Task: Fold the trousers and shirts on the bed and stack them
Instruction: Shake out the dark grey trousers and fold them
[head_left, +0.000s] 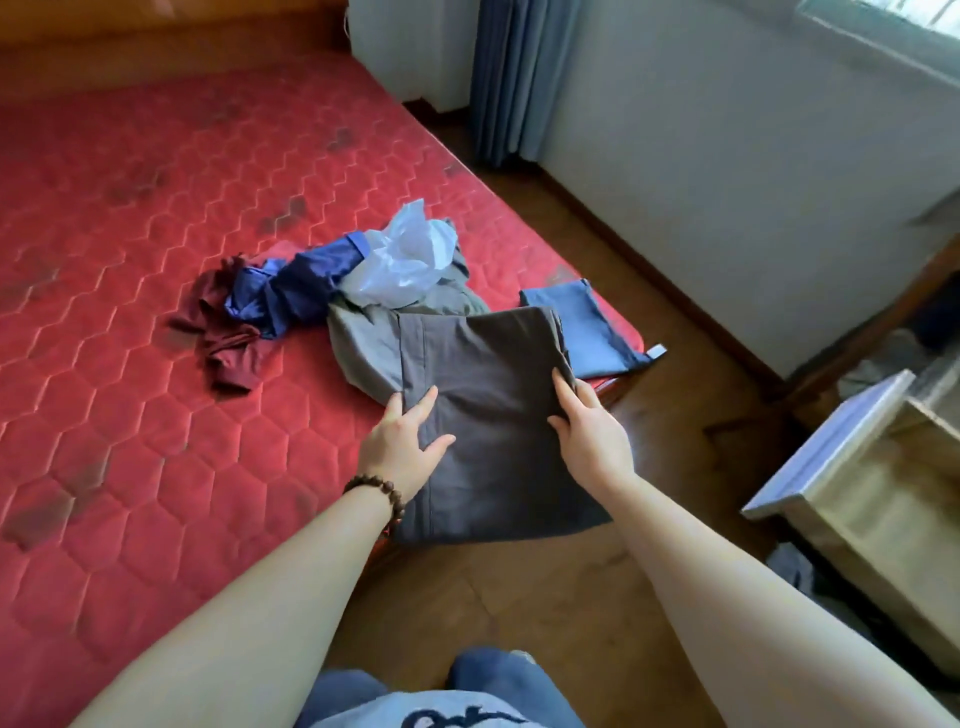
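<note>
We're holding the folded dark grey trousers (483, 415) out in front of us at the corner of the bed (130, 322), and they're hanging partly past the mattress edge, over the wooden floor (519, 597). Our left hand (402, 441) is gripping the left edge, thumb lying on top of the cloth and the other fingers tucked beneath. Our right hand (587, 421) is clasping the right edge, fingers stretched along the top and the thumb going under the fold. A beaded bracelet (376, 493) is sitting on the left wrist.

Just behind the trousers, an olive-grey garment (363, 338) is lying crumpled on the red quilted mattress, touching their far edge. A pale plastic bag (405, 260) is resting on top of it. To the left, a blue shirt (296, 286) is sprawling unfolded, and a maroon garment (228, 338) is lying bunched beside that. At the right corner of the bed, a folded light blue piece (587, 332) is lying flat, just beside the trousers.

On the floor to our right, a wooden box (857, 493) is standing near the wall.
</note>
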